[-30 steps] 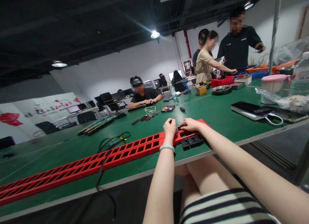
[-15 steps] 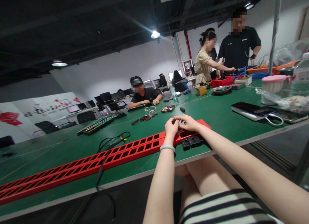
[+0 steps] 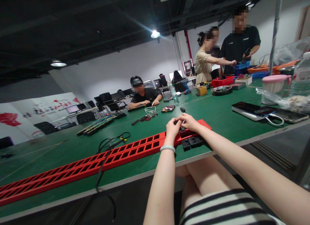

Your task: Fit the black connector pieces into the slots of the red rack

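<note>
My left hand and my right hand meet over the right part of a long red slotted frame. The fingers of both are bent together around something small and dark, mostly hidden by them. A pale bracelet circles my left wrist. Just below my hands, at the table's front edge, lie several black square parts. A black cable crosses the red frame to the left and hangs over the edge.
On the green table lie phones with a white cable, a pink-lidded cup, a metal dish, a red bin and a bundle of strips. One person sits across; others stand behind right.
My right fingers have drawn in closer to my left ones. Behind, a standing person's outstretched hand is now at a raised blue bin.
</note>
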A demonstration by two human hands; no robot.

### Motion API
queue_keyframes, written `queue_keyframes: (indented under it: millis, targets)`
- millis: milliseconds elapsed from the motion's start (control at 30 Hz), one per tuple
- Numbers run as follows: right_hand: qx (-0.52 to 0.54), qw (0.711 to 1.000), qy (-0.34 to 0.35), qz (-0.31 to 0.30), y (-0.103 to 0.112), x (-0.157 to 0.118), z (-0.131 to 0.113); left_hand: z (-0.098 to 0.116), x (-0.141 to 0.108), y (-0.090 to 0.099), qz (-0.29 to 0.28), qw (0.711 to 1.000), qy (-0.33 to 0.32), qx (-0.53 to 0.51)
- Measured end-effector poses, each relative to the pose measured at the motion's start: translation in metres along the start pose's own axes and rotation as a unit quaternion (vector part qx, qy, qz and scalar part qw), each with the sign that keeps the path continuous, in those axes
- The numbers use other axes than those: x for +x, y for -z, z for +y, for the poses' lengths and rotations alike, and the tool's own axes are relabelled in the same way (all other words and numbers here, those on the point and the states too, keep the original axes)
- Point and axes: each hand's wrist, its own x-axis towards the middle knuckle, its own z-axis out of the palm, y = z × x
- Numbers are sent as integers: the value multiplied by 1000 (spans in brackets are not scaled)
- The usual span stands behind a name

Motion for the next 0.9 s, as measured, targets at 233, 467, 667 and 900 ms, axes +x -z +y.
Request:
queue_keyframes:
  millis: [233, 467, 667, 900]
  targets:
    - [-42, 998, -34, 18, 0, 2, 3, 1, 0, 0, 2, 1000, 9, 11]
    - [-11, 998, -52, 28, 0, 1, 6, -4, 2, -2, 13, 1000, 11, 7]
    - [-18, 999, -36, 36, -1, 1, 7, -2, 2, -3, 13, 1000, 7, 17]
    - [7, 999, -37, 37, 1, 1, 3, 0, 2, -3, 3, 1000, 1, 23]
